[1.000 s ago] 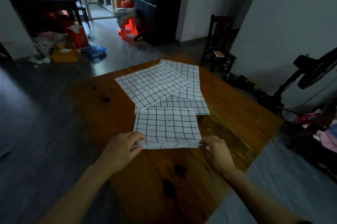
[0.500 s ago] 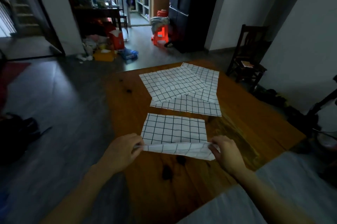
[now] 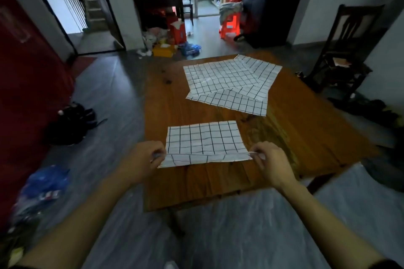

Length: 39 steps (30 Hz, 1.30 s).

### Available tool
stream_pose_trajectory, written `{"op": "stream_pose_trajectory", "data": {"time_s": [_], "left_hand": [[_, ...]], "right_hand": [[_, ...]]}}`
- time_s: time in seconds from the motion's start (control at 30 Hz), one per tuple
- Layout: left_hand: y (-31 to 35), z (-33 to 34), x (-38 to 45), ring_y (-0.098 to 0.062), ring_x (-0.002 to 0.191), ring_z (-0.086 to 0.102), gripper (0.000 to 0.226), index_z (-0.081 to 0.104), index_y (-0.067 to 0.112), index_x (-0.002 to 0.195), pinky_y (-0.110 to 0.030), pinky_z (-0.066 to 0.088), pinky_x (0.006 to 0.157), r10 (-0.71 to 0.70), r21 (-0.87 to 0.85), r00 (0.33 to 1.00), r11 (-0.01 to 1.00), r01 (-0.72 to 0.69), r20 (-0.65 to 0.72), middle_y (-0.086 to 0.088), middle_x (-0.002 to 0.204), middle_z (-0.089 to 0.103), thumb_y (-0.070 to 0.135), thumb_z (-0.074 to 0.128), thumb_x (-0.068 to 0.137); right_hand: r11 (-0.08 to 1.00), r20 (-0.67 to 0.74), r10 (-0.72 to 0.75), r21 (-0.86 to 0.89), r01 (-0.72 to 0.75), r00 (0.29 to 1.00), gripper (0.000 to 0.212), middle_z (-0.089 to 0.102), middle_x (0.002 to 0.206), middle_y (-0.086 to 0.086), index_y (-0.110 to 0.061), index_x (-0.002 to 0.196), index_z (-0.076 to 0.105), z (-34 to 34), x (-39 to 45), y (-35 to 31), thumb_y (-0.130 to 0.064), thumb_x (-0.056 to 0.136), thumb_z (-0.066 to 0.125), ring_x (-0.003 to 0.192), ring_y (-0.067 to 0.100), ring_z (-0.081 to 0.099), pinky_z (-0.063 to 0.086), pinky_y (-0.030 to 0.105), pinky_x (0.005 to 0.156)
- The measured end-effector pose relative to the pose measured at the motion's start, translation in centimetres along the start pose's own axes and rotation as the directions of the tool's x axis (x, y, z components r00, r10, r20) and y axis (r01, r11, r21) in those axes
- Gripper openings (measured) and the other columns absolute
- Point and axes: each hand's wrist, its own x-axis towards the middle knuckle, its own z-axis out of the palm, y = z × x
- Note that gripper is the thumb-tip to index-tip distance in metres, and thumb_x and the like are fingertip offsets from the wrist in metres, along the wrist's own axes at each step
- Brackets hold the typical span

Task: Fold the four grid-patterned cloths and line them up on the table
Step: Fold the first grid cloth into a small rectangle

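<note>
Since a second ago we have drawn the cloth (image 3: 204,139) toward us, clear of the pile (image 3: 231,85): it then lay touching the pile's near edge, and now a strip of bare tabletop (image 3: 166,102) shows between them. Our view has also swung left, so a red door (image 3: 26,76) now fills that side.

We hold the cloth at its near edge. Our left hand (image 3: 142,160) pinches the near left corner between thumb and curled fingers, and our right hand (image 3: 270,159) pinches the near right corner the same way. The cloth stretches between the two hands, its far part flat on the tabletop and its near edge lifted slightly, with a narrow strip turned under along the near side.

The cloth is white with a black grid, a wide rectangle, lightly creased. It sits at the near middle of the tabletop. The pile lies farther back and a little to the right; its cloths overlap at different angles, unfolded, in the same pattern. We cannot tell how many layers our cloth has.
</note>
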Motion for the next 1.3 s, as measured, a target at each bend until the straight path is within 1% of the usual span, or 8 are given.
{"op": "stream_pose_trajectory", "data": {"time_s": [0.07,0.3,0.47,0.7,0.93,1.07,1.2,1.3], "left_hand": [[0.7,-0.4,-0.1,-0.002,0.073,0.056,0.017,0.061,0.025,0.082,-0.025,0.048,0.064,-0.024,-0.023,0.999,0.999,0.023,-0.043,0.011,0.079,0.06,0.011,0.071,0.085],[1.3,-0.9,-0.5,0.001,0.071,0.057,0.011,0.064,0.018,0.082,-0.012,0.041,0.063,-0.107,-0.035,0.981,0.994,0.102,-0.163,0.011,0.076,0.061,0.009,0.071,0.085],[-0.6,0.1,0.7,-0.005,0.071,0.056,0.02,0.059,0.023,0.079,-0.017,0.039,0.061,-0.129,-0.06,0.982,0.991,0.122,-0.139,0.011,0.073,0.057,0.007,0.068,0.087],[-4.2,1.2,5.3,-0.004,0.068,0.056,0.012,0.06,0.018,0.083,-0.02,0.042,0.061,-0.166,-0.149,0.977,0.978,0.145,-0.136,0.008,0.075,0.059,0.01,0.064,0.091],[-7.4,3.6,7.9,-0.002,0.071,0.054,0.01,0.06,0.016,0.085,-0.012,0.034,0.06,-0.247,-0.214,0.96,0.953,0.216,-0.129,0.007,0.078,0.058,0.01,0.064,0.091],[-8.6,4.9,9.1,-0.006,0.073,0.056,0.011,0.059,0.021,0.087,-0.017,0.041,0.06,-0.302,-0.227,0.953,0.931,0.285,-0.041,0.007,0.08,0.058,0.013,0.062,0.093],[-9.8,6.5,10.5,-0.005,0.075,0.057,0.013,0.057,0.028,0.087,-0.027,0.053,0.065,-0.346,-0.172,0.938,0.925,0.34,-0.006,0.009,0.082,0.059,0.017,0.062,0.093],[-10.6,7.7,11.3,-0.004,0.077,0.057,0.016,0.056,0.028,0.086,-0.022,0.05,0.064,-0.386,-0.182,0.923,0.907,0.38,0.008,0.011,0.083,0.059,0.015,0.063,0.092]], "right_hand": [[1.0,-0.023,-0.006,0.027,0.007,1.0,0.006,0.064,0.088,-0.006,-0.02,0.093,0.068,-0.8,0.1,0.1,-0.015,0.09,0.067,0.084,0.011,0.055,0.046,0.027,0.073],[0.998,-0.026,0.0,0.063,0.001,1.0,0.007,0.064,0.093,-0.004,-0.018,0.098,0.068,-1.8,0.9,-0.2,-0.017,0.091,0.066,0.088,0.013,0.055,0.044,0.028,0.077],[0.998,0.023,0.036,0.056,-0.037,0.999,0.01,0.064,0.096,-0.002,-0.019,0.101,0.066,-0.5,3.1,-0.1,-0.015,0.094,0.061,0.088,0.013,0.058,0.048,0.025,0.078],[0.996,0.042,0.076,0.037,-0.078,0.996,0.007,0.063,0.094,-0.004,-0.022,0.097,0.064,1.3,7.5,0.0,-0.018,0.094,0.059,0.088,0.011,0.058,0.048,0.026,0.078],[0.987,0.096,0.161,-0.045,-0.157,0.982,0.006,0.062,0.098,-0.008,-0.024,0.099,0.064,4.1,10.5,0.7,-0.022,0.094,0.06,0.091,0.008,0.056,0.04,0.018,0.074],[0.98,0.136,0.195,-0.063,-0.188,0.971,0.008,0.064,0.097,-0.006,-0.021,0.1,0.065,5.6,11.3,1.5,-0.019,0.095,0.059,0.088,0.007,0.057,0.04,0.013,0.068],[0.972,0.162,0.236,-0.045,-0.232,0.958,0.009,0.064,0.099,-0.007,-0.022,0.1,0.066,7.1,12.4,2.8,-0.018,0.094,0.06,0.09,0.007,0.059,0.044,0.016,0.072],[0.97,0.196,0.242,-0.059,-0.235,0.95,0.009,0.063,0.097,-0.008,-0.024,0.099,0.065,8.3,13.3,4.0,-0.019,0.094,0.061,0.088,0.006,0.058,0.042,0.013,0.069]]}}
